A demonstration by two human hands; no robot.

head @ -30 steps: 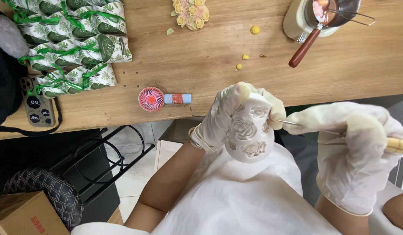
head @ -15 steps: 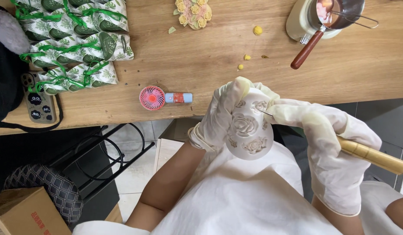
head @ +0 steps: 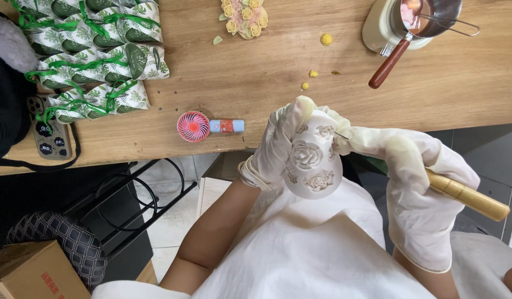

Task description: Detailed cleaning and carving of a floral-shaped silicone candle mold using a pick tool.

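White rose mould (head: pixel 311 163) sits gripped in the left hand (head: pixel 275 147), right hand (head: pixel 411 182) clasping a wooden-handled needle tool (head: pixel 466 195) at its edge.

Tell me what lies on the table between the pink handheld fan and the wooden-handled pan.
Head view: three small yellow pieces on bare wooden table, nothing else.

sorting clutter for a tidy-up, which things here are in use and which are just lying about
In use:
left hand holding the white flower mould
right hand holding the wooden-handled needle tool

Lying about:
pink mini fan
leaf-print pouches
small pan
yellow bits
phone
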